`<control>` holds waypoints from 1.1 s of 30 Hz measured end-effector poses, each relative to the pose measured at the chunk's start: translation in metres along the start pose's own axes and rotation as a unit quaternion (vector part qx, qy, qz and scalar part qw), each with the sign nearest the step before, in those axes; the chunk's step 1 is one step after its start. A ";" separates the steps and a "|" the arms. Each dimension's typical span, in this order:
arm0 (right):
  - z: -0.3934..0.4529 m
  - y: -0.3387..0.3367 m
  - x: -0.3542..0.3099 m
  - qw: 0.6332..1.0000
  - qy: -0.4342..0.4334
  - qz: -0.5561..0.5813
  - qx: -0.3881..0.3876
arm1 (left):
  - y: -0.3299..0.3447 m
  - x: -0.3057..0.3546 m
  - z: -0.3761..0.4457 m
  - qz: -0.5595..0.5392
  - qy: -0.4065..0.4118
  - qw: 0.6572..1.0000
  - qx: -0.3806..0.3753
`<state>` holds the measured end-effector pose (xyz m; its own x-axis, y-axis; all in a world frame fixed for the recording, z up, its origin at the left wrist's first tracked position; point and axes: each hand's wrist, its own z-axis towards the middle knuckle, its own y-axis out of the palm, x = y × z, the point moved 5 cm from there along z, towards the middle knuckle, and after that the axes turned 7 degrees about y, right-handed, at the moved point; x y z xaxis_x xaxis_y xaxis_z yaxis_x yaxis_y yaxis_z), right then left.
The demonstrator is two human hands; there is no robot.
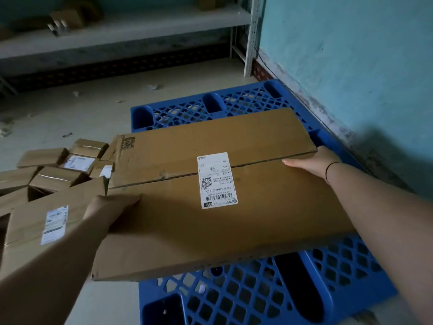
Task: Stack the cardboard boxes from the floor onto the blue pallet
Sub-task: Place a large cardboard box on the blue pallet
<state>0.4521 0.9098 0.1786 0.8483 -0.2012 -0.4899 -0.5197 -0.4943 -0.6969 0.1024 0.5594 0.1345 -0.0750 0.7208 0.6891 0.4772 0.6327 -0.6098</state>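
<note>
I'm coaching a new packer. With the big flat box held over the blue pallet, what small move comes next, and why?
Probably lower it flat onto the pallet. Both the left hand and the right hand grip the flat box by its side edges, it hangs above the pallet's bare grid, and no box lies there yet.

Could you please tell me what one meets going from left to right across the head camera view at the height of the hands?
Pile of small cardboard boxes → left hand → white shipping label on the large flat cardboard box → right hand → teal wall.
</note>
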 end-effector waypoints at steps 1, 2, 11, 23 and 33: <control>0.012 0.010 0.008 1.000 0.000 -0.002 0.002 | 0.011 -0.010 0.007 0.004 -0.004 1.000 0.001; 0.023 0.021 0.016 1.000 0.000 -0.002 0.003 | 0.023 -0.020 0.013 -0.002 -0.009 1.000 -0.003; 0.094 0.102 0.093 0.999 0.043 -0.016 -0.022 | 0.089 -0.109 0.022 -0.012 -0.045 0.999 -0.022; -0.086 0.103 -0.106 0.961 -0.186 0.107 -0.177 | 0.007 0.085 -0.069 -0.096 0.116 0.988 -0.045; -0.314 0.020 -0.251 0.912 -0.263 0.105 -0.295 | -0.270 0.142 -0.197 -0.131 0.048 0.990 -0.007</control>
<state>0.2610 0.6851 0.4516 0.4891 0.0136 -0.8721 -0.3877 -0.8923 -0.2313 0.1357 0.4353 0.4747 -0.1148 0.5012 0.8577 0.4649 0.7901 -0.3994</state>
